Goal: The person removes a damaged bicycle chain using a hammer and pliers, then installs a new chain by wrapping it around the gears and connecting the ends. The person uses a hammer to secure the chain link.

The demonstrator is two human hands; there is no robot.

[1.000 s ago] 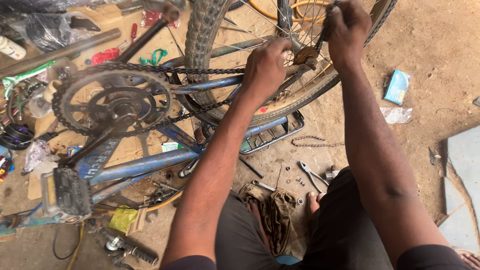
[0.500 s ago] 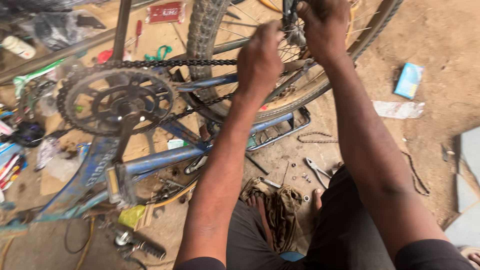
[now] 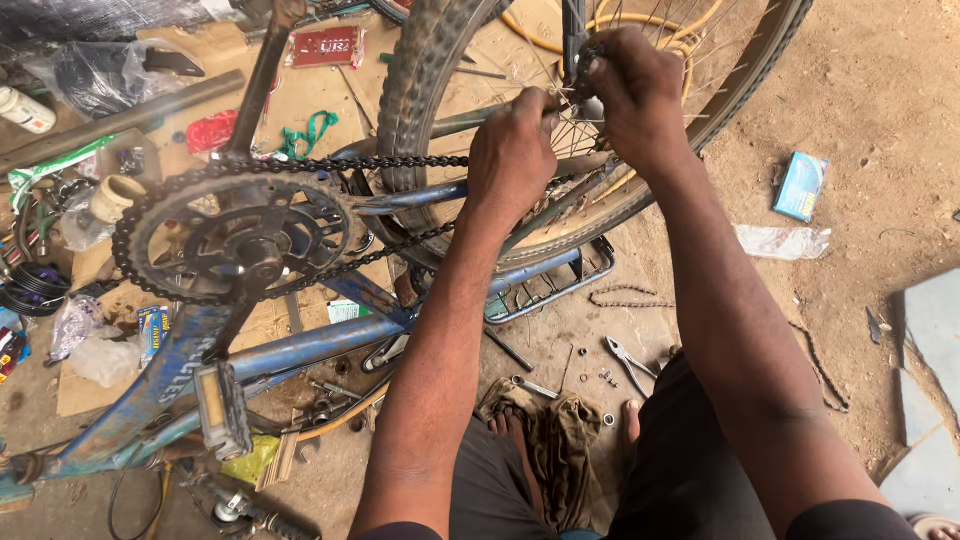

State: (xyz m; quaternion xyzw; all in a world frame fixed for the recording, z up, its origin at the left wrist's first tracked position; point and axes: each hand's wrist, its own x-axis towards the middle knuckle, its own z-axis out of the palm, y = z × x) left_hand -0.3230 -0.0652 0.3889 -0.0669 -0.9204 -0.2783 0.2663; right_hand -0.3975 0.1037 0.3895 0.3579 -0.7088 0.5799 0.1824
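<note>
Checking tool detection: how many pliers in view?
1: pliers lie on the dirt below the rear wheel, left of the right forearm. More may hide under the rag.

1. We count two hands: the left hand (image 3: 512,150) and the right hand (image 3: 635,95), both closed at the hub of one wheel (image 3: 420,90).
2. Left of our fingers we see one chainring (image 3: 235,235), one chain (image 3: 400,162) and one pedal (image 3: 222,408).
3. Below our fingers lie one pair of pliers (image 3: 630,362) and one rag (image 3: 560,445).
4. Right of our fingers lies one blue box (image 3: 802,186).
</note>
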